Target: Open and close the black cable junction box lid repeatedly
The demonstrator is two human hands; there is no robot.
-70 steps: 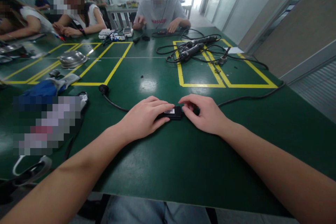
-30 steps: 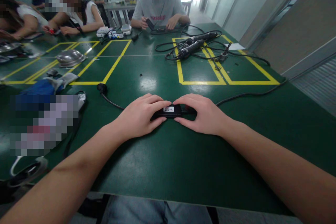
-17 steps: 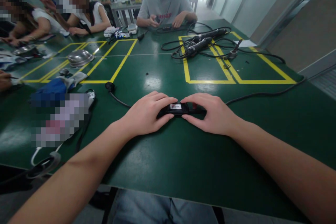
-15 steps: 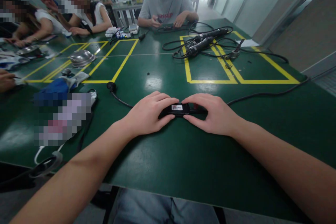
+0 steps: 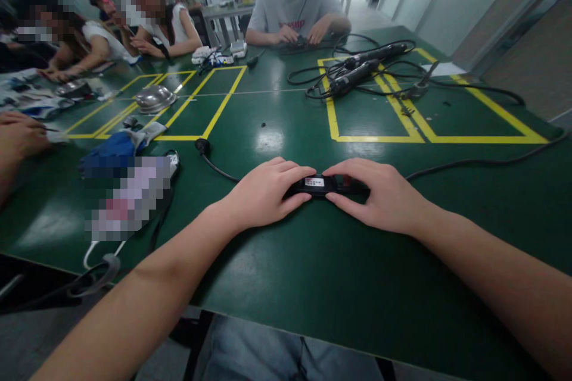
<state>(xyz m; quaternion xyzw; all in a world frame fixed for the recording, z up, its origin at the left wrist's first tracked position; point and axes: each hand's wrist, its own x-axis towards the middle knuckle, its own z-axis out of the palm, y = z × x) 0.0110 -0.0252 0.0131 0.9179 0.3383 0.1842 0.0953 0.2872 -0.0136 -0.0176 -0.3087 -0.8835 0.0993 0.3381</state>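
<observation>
Between my two hands lies a slim black box (image 5: 318, 193) with a white printed label, low at the green table (image 5: 286, 262). My left hand (image 5: 270, 193) pinches its left end between thumb and fingers. At its right end, my right hand (image 5: 385, 195) grips with thumb and fingertips; a small reddish part shows beneath that palm. A black cord with a plug (image 5: 202, 146) emerges beyond my left hand, and a black cable (image 5: 465, 162) runs off to the right from behind my right hand. The palms hide part of the box's ends.
Blue-and-white gloves (image 5: 111, 152) and a blurred pale pouch (image 5: 129, 196) lie at left. Beyond are a metal bowl (image 5: 155, 99), yellow tape outlines (image 5: 379, 139) and black handheld tools (image 5: 353, 77) with tangled cables. Co-workers sit across and at left, one person's hand (image 5: 24, 134) near the left edge.
The view has shifted slightly, so everything sits a little further right. Both hands keep the same grip on the black box. The person across has moved their hands closer together.
</observation>
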